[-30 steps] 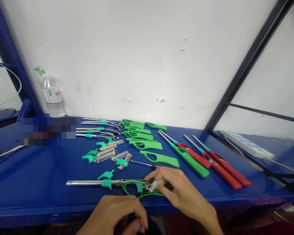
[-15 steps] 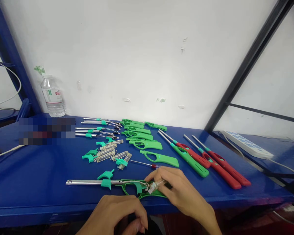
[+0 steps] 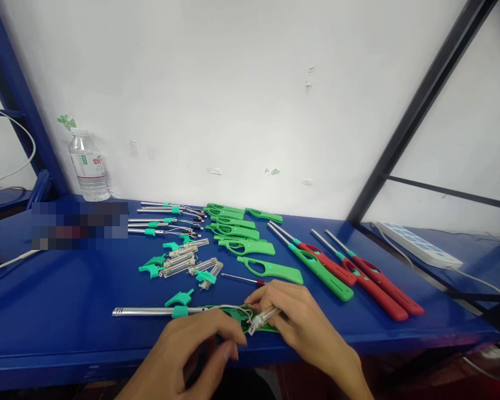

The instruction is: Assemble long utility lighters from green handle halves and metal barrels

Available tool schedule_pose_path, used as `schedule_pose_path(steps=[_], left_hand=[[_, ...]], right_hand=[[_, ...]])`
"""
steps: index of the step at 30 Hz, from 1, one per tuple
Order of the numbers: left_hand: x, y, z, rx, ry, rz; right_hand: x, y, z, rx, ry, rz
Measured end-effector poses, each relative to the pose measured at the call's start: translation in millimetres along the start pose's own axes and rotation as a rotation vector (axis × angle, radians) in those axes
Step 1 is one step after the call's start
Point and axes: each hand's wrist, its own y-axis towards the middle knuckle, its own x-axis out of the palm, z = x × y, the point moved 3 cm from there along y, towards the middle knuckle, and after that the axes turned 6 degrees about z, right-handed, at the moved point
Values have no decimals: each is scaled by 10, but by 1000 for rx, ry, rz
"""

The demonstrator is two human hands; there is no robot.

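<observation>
Near the table's front edge lies a green lighter shell [image 3: 270,328] with a silver tube [image 3: 150,311] pointing left and thin white wires at its middle. My right hand [image 3: 302,322] is closed on a clear fuel tank [image 3: 264,318] just above the shell. My left hand [image 3: 195,350] is beside the shell on the left, thumb and forefinger apart, with nothing visible between them. It hides part of the shell. A teal trigger piece [image 3: 180,298] rests behind the tube.
Behind are green shells [image 3: 270,270], clear tanks [image 3: 179,265], tube assemblies [image 3: 150,231] and a screwdriver [image 3: 241,278]. Red lighters [image 3: 375,289] and a green lighter [image 3: 325,275] lie right. A bottle [image 3: 89,166] and power strip [image 3: 420,244] stand farther out.
My left hand has moved up over the shell's left part, its thumb and forefinger now spread. The clear tank in my right hand has shifted slightly.
</observation>
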Motion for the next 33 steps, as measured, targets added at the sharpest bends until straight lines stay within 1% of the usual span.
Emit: schedule_pose_path(steps=[2, 3, 4, 5, 6, 7, 8, 10, 13, 16, 19, 20, 23, 27, 33], left_hand=[[-85, 99, -17, 43, 140, 85], [-128, 160, -33, 87, 206, 106], [-167, 224, -54, 138, 283, 103], [-195, 288, -91, 164, 370, 56], [-223, 347, -138, 159, 438, 7], [-251, 397, -182, 150, 457, -32], [-262, 434, -225, 134, 446, -102], [-275, 478, -291, 85, 422, -169], [-235, 493, -340, 34, 399, -213], [-179, 482, -358, 17, 377, -260], [-171, 442, -356, 9, 387, -309], [-180, 423, -346, 5, 394, -316], [-212, 374, -274, 11, 390, -287], [-198, 380, -205, 12, 436, -272], [-149, 439, -268, 38, 440, -300]], right_hand=[[8, 9, -1, 9, -3, -7], [10, 12, -1, 17, 2, -9], [12, 13, 0, 27, 10, -10], [12, 13, 0, 38, 20, -12], [10, 11, -1, 47, 30, -11], [9, 10, -2, 55, 37, -12], [7, 8, -4, 59, 42, -12], [4, 6, -10, 51, 43, -7], [3, -1, -13, 22, 21, 5], [7, -18, -2, 21, -3, 9], [10, -35, 9, 28, -6, 11], [11, -39, 11, 26, -6, 10], [12, -40, 12, 12, -14, 8], [11, -35, 14, -5, -33, 9], [21, -45, 29, 1, -35, 6]])
